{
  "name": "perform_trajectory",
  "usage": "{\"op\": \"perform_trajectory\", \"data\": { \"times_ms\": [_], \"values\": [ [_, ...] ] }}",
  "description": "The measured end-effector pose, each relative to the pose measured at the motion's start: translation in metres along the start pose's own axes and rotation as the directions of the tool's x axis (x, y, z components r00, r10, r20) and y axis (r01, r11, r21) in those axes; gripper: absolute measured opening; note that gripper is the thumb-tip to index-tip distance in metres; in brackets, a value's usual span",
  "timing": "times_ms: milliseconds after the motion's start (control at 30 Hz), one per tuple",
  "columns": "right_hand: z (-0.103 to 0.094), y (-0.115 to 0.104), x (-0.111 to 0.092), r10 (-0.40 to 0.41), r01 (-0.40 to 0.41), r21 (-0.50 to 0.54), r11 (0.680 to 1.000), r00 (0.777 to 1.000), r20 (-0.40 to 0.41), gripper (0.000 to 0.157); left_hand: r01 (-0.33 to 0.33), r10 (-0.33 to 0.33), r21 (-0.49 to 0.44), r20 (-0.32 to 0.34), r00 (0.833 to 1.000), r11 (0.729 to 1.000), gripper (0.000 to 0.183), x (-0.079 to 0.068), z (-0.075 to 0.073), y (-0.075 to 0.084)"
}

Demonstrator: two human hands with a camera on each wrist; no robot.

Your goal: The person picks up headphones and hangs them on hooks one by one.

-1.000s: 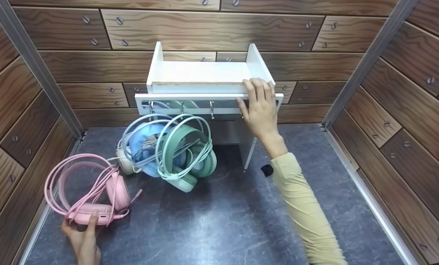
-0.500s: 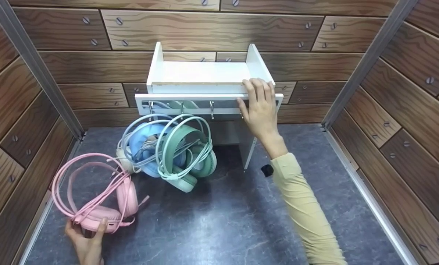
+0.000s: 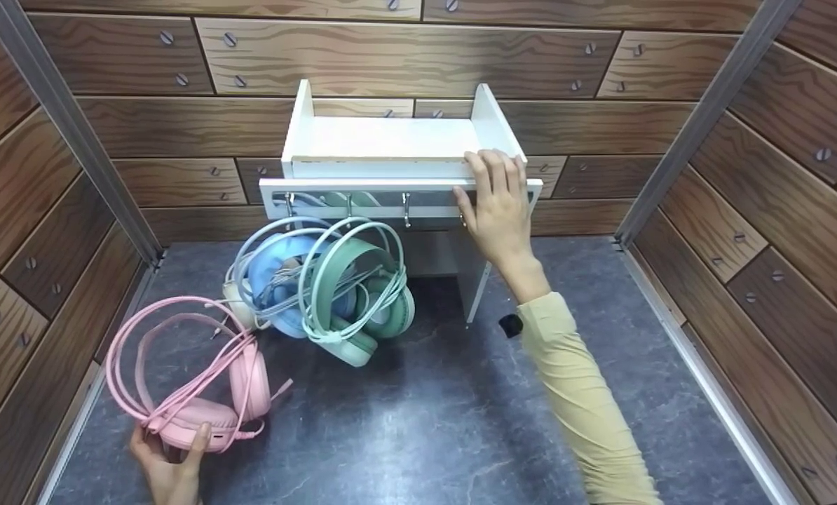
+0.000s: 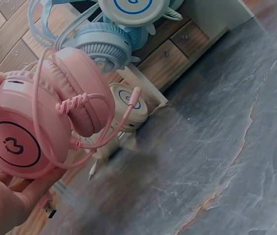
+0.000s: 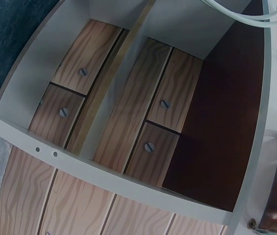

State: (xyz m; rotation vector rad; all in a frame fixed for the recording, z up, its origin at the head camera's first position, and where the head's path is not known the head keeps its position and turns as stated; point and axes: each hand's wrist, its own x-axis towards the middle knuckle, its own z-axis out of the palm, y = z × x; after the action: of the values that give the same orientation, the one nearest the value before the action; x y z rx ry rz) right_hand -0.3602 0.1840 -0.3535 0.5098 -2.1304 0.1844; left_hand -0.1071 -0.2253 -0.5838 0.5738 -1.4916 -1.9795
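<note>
My left hand (image 3: 169, 470) grips pink headphones (image 3: 247, 382) by the lower ear cup, thumb on one side and fingers beneath. Their looped pink cable and thin microphone show in the left wrist view. To their right, green headphones (image 3: 341, 266) and blue headphones (image 3: 275, 263) hang by coiled cables from a white rack (image 3: 390, 170). Cream headphones (image 3: 237, 306) are partly hidden behind the pink and blue pairs. On the rack's top right corner rests my right hand (image 3: 499, 210), fingers extended over the shelf edge, thumb against the front rail. The right wrist view leaves this hand out.
Metal hooks line the rack's front rail; the right-hand hook (image 3: 406, 209) is bare. The rack's right side panel (image 3: 473, 280) reaches down to the dark marbled floor (image 3: 418, 435). Wood-patterned walls (image 3: 404, 56) enclose three sides. A small black object (image 3: 510, 325) is at the right cuff.
My left hand has carried the pink headphones a little to the right and slightly toward me. The right hand stays on the rack, and the hanging headphones have not moved.
</note>
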Motion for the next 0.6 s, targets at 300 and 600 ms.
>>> {"op": "perform_trajectory", "data": {
  "times_ms": [300,600],
  "values": [
    [0.000,-0.001,0.000,0.008,-0.008,-0.005,1.000,1.000,0.022,0.049,-0.073,0.075,-0.038,0.046,0.996,0.997,0.088,-0.014,0.000,0.006],
    [0.000,0.000,0.000,0.006,-0.006,-0.007,1.000,1.000,0.021,0.049,-0.168,0.194,-0.198,0.118,0.974,0.966,0.090,-0.001,-0.016,-0.027]
  ]
}}
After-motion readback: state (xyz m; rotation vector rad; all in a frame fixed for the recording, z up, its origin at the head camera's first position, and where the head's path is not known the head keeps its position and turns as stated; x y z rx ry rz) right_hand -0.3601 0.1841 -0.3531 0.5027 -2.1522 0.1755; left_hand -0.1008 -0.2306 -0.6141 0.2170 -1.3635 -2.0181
